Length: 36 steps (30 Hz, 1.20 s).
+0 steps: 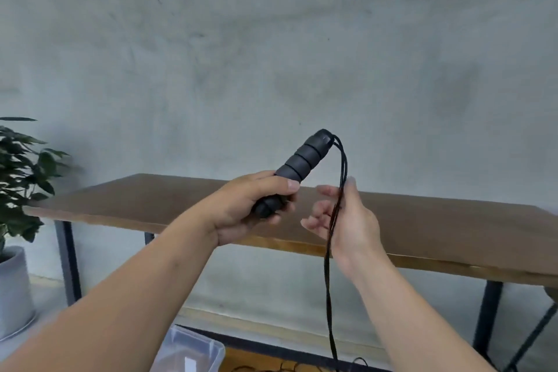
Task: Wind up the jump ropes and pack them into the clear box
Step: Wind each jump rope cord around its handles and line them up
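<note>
Handles [297, 164] sat gripped in left hand [250, 208], tilted up; cord [341, 172] fell thru loosely open right hand [347, 220] (w/ slack below). Best: keep tension, wrap tight. Clear box [193, 350] waited below both hands.

My left hand [253, 205] is covering the lower end of the black handles [297, 164] — I'm unable to tell how many there are. The cords [333, 238] are running off the bottom edge, their far ends unseen. The clear box [193, 350] is being cropped by that same edge — its contents are blurring. The potted plant [18, 166] is cut at the left edge.
</note>
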Motion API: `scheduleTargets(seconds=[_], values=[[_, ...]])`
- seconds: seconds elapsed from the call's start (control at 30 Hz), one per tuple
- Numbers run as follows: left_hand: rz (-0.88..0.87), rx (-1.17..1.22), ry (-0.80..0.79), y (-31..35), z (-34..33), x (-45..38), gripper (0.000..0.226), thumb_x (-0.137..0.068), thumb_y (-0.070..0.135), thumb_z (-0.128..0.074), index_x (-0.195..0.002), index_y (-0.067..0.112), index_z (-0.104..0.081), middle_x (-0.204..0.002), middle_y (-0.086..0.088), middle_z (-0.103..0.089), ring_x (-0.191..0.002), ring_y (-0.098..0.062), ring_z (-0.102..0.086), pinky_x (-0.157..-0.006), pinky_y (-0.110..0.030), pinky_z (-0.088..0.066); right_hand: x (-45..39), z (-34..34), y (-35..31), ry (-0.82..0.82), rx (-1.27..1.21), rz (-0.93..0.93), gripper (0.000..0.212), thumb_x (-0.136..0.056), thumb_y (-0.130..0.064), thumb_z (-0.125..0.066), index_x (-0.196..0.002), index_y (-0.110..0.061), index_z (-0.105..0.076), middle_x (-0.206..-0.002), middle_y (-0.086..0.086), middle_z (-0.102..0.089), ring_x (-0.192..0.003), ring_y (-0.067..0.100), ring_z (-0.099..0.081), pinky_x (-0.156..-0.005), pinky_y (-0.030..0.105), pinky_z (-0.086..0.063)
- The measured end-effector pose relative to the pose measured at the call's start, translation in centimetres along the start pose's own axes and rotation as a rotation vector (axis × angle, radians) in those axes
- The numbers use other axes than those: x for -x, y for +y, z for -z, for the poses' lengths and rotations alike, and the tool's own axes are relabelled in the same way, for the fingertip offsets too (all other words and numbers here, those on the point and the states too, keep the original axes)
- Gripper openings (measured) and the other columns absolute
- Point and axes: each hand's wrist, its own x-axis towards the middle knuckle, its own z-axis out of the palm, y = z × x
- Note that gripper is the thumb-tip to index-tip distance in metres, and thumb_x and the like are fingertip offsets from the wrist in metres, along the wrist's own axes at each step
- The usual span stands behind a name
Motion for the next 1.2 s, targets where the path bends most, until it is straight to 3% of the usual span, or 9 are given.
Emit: scheduleTargets(seconds=[0.1,0.2,0.27,0.4,0.57,0.67,0.9,1.03,1.2], values=[[0.027,0.176,0.089,-0.5,0.5,-1.2,0.042,-0.069,0.019,-0.078,-0.105,0.006,-0.063,-0.091,-0.008,-0.065,-0.064,-0.012,-0.059,-0.047,-0.019,-0.043,0.2,-0.6,-0.1,-0.044,-0.025,-0.092,0.039,-0.105,-0.039,-0.037,-0.094,-0.008,-0.058,-0.058,0.004,-0.046,-0.044,0.018,-0.035,-0.047,0.03,-0.041],[0.131,0.351,0.076,-2.4,1.2,-2.1,0.05,-0.075,0.022,-0.074,-0.12,0.007,-0.058,-0.106,-0.018,-0.067,-0.062,-0.014,-0.055,-0.045,-0.02,-0.044,0.8,-0.7,1.6,-0.137,0.137,-0.284,0.036,-0.104,-0.038,-0.038,-0.091,-0.011,-0.056,-0.057,0.001,-0.041,-0.043,0.015,-0.03,-0.044,0.025,-0.032],[0.232,0.409,0.027,-4.4,1.7,-2.3,0.057,-0.069,0.026,-0.075,-0.119,0.006,-0.055,-0.101,-0.019,-0.061,-0.057,-0.015,-0.052,-0.043,-0.019,-0.043,1.2,-0.6,3.3,-0.178,0.229,-0.377,0.035,-0.104,-0.041,-0.038,-0.093,-0.013,-0.056,-0.057,0.0,-0.037,-0.042,0.012,-0.024,-0.041,0.023,-0.025],[0.335,0.426,-0.048,-8.5,3.1,-2.3,0.043,-0.079,0.028,-0.072,-0.114,0.009,-0.056,-0.097,-0.015,-0.058,-0.054,-0.012,-0.049,-0.04,-0.017,-0.036,1.7,-0.1,5.6,-0.244,0.368,-0.523,0.038,-0.102,-0.045,-0.04,-0.086,-0.014,-0.054,-0.057,-0.002,-0.035,-0.043,0.011,-0.022,-0.041,0.023,-0.02],[0.292,0.077,-0.009,-12.5,4.4,-2.7,0.052,-0.073,0.029,-0.077,-0.117,0.013,-0.053,-0.088,-0.004,-0.062,-0.062,-0.013,-0.051,-0.048,-0.022,-0.039,3.3,2.0,7.6,-0.423,0.835,-0.581,0.025,-0.099,-0.029,-0.054,-0.085,-0.009,-0.059,-0.057,-0.003,-0.043,-0.047,0.012,-0.036,-0.049,0.025,-0.04],[0.285,-0.285,-0.041,-14.3,6.0,-2.5,0.055,-0.078,0.021,-0.078,-0.123,0.02,-0.046,-0.095,-0.005,-0.061,-0.068,-0.015,-0.054,-0.053,-0.024,-0.043,3.6,3.8,7.8,-0.408,1.025,-0.582,0.022,-0.096,-0.024,-0.06,-0.084,-0.006,-0.066,-0.055,-0.003,-0.047,-0.046,0.012,-0.044,-0.063,0.029,-0.054],[0.247,-0.883,-0.4,-16.1,6.8,-1.1,0.065,-0.076,0.028,-0.081,-0.128,0.026,-0.042,-0.112,0.002,-0.058,-0.096,-0.017,-0.059,-0.081,-0.032,-0.054,2.7,1.5,4.7,-0.551,1.597,-0.284,0.024,-0.09,-0.038,-0.066,-0.081,-0.017,-0.073,-0.066,-0.008,-0.063,-0.054,0.004,-0.051,-0.057,0.02,-0.042],[0.211,-1.118,-0.522,-15.7,4.9,0.6,0.064,-0.078,0.031,-0.079,-0.13,0.026,-0.043,-0.11,0.004,-0.057,-0.099,-0.021,-0.056,-0.089,-0.039,-0.051,2.1,-1.5,3.4,-0.685,1.678,-0.174,0.015,-0.083,-0.041,-0.074,-0.081,-0.027,-0.078,-0.076,-0.015,-0.071,-0.073,0.002,-0.064,-0.068,0.024,-0.053],[0.193,-1.178,-0.605,-15.1,3.2,2.7,0.055,-0.078,0.036,-0.078,-0.122,0.017,-0.051,-0.098,-0.006,-0.061,-0.088,-0.025,-0.06,-0.078,-0.038,-0.052,0.5,-3.0,4.5,-0.848,1.578,-0.231,0.017,-0.076,-0.037,-0.081,-0.081,-0.021,-0.079,-0.077,-0.008,-0.073,-0.071,0.003,-0.06,-0.073,0.029,-0.051]])
